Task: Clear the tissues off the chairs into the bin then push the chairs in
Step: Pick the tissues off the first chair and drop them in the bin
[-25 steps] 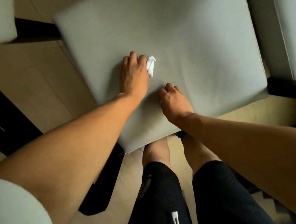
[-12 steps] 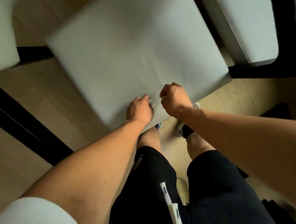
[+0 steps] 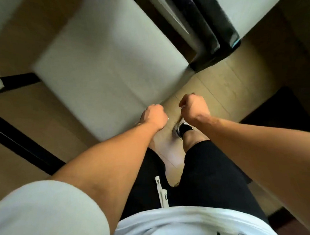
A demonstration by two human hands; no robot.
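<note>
Head view: both hands are fisted; left hand (image 3: pixel 153 116) shows a white sliver, probably the tissue, in its grip. Right hand (image 3: pixel 193 106) contents unclear. Chair (image 3: pixel 101 66) lies ahead-left; no bin visible.

Bare floor (image 3: pixel 210 89) lies open right of the chair seat (image 3: pixel 105 69).

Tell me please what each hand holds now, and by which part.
Both the left hand and the right hand are closed into fists. A white sliver at each fist suggests a tissue balled inside; the grip point cannot be told.
</note>
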